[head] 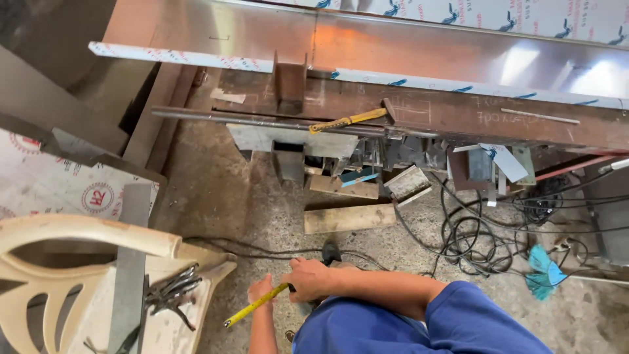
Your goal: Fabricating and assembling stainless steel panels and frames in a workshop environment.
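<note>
Low in the frame, left hand [261, 288] pinching the yellow tape measure [255, 305], right hand [309, 278] closed on its other end; best pulled taut and straight above the floor [229, 196].

Both hands meet low over the yellow tape measure [255, 305], the landmark here. The right hand [313, 278], at the tape's upper end, is curled closed around it, its bare forearm running back to a blue sleeve (rolled or short, hard to tell). The left hand [261, 290] sits just beside it, fingers bent onto the tape, forearm dropping straight down.
</note>
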